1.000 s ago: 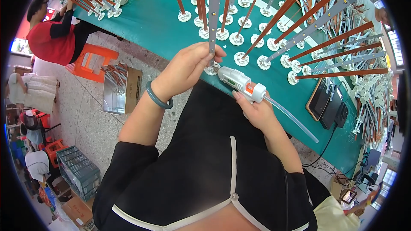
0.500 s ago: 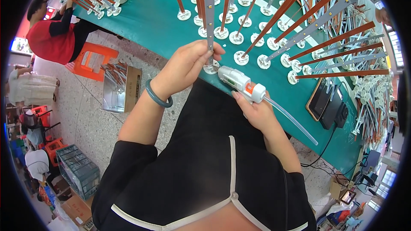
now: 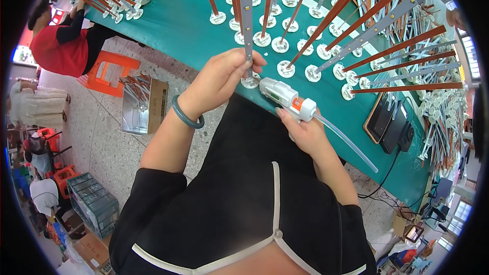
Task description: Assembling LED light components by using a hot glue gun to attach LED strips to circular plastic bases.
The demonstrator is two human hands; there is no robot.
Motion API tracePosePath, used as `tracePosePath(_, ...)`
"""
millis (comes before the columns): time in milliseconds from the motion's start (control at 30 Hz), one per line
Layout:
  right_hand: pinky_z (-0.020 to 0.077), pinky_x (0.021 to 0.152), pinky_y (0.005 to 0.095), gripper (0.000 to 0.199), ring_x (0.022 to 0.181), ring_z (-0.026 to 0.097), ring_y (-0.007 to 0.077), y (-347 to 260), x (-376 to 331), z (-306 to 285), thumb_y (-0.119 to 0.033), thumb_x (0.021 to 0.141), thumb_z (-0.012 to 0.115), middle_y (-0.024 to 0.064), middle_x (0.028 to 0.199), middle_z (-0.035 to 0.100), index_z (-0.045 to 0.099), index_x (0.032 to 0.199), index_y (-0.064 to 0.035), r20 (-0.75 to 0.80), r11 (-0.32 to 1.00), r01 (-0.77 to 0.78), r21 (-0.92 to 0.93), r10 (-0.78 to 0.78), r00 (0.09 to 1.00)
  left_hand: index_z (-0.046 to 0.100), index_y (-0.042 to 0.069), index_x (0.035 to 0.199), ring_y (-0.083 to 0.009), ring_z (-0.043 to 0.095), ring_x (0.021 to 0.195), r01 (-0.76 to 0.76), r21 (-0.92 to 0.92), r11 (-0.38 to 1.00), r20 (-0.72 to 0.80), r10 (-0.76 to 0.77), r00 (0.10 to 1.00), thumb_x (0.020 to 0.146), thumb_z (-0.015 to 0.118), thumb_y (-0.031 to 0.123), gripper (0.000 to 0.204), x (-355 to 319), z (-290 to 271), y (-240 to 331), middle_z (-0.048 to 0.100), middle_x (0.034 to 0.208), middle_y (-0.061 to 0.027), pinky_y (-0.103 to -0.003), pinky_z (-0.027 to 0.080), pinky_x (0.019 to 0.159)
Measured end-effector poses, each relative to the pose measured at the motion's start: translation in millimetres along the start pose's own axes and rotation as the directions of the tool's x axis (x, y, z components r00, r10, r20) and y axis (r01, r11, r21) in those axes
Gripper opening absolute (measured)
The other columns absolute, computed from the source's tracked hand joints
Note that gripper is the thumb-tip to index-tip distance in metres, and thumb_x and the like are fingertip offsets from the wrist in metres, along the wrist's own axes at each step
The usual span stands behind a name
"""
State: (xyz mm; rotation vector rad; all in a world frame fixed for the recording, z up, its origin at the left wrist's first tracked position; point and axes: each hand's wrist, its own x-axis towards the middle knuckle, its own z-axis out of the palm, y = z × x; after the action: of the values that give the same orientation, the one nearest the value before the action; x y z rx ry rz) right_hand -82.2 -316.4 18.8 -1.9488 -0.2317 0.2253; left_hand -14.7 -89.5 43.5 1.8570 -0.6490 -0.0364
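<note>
My left hand (image 3: 224, 79) pinches the lower part of an upright grey LED strip (image 3: 247, 25). The strip's foot stands on a round white base (image 3: 250, 80) at the near edge of the table. In my right hand (image 3: 304, 130) is a white glue gun (image 3: 279, 93) with an orange part; a clear glue stick (image 3: 348, 143) juts out of its back end. The gun's front end points at the foot of the strip, close beside the base; whether its tip touches cannot be made out. My right fingers are partly hidden beneath the gun.
Many grey and brown strips on round white bases (image 3: 286, 69) stand across the green table (image 3: 173, 35). A phone-like device (image 3: 378, 117) and a black box with a cable lie at right. Left, on the floor, are an orange stool (image 3: 109, 71) and an open box (image 3: 145, 107); a person in red sits beyond.
The upper part of the LED strip has tilted slightly to the left. Both hands and the glue gun stay nearly in place.
</note>
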Motion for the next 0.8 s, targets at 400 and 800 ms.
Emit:
tracePosePath(400, 0.0460, 0.066, 0.0376, 0.028, 0.069, 0.058, 0.0304, 0, -2, 0, -0.025, 0.088, 0.060, 0.0161, 0.078, 0.062, 0.061, 0.102, 0.0005, -0.016, 0.999, 0.024, 0.026, -0.024, 1.000, 0.059, -0.003, 0.104, -0.0156, 0.058, 0.075, 0.015, 0.001, 1.000, -0.034, -0.015, 0.999, 0.097, 0.043, 0.006, 0.020, 2, -1, -2, 0.064, 0.090, -0.0096, -0.027, 0.048, 0.070)
tracePosePath(800, 0.0416, 0.063, 0.0237, 0.027, 0.072, 0.050, 0.0063, 12, -4, 0, -0.021, 0.090, 0.064, -0.0007, 0.080, 0.059, 0.061, 0.107, -0.0005, 0.007, 0.994, -0.053, 0.097, 0.052, 0.999, 0.059, -0.002, 0.111, -0.0093, 0.055, 0.076, 0.066, -0.080, 0.995, -0.108, -0.075, 0.991, 0.098, 0.041, 0.006, 0.023, 2, -4, -4, 0.066, 0.094, -0.0068, -0.024, 0.047, 0.073)
